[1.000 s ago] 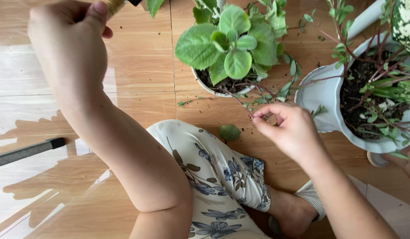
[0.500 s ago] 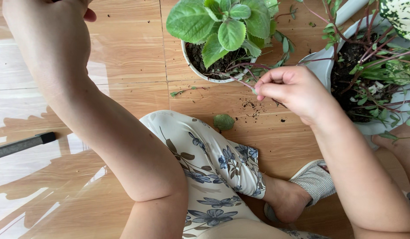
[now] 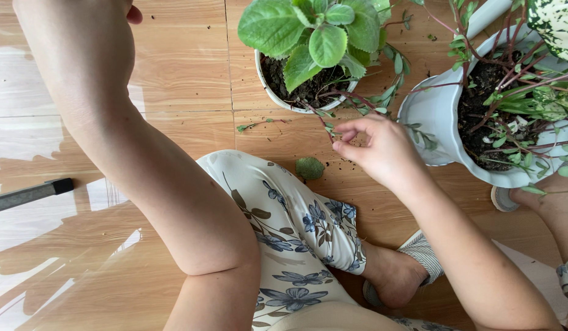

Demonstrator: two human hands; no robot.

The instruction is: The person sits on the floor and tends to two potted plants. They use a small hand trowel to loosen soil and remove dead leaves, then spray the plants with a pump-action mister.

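My right hand (image 3: 376,150) is low over the wooden floor, between two pots. Its thumb and fingertips pinch a thin trailing stem (image 3: 324,122) with tiny leaves that runs from the small white pot (image 3: 273,93). That pot holds a plant with broad fuzzy green leaves (image 3: 314,30). My left hand (image 3: 81,37) is raised at the top left. Most of it is cut off by the frame edge, so what it holds is hidden.
A large white pot (image 3: 431,116) of dark soil and thin reddish stems stands at the right. A fallen round leaf (image 3: 309,167), a small sprig (image 3: 259,124) and soil crumbs lie on the floor. My floral-trousered knee (image 3: 284,214) is in the middle. A dark bar (image 3: 29,195) lies at the left.
My right hand has come down and left from the small pot's rim towards the floor, still pinching the thin stem. My left arm has hardly moved.
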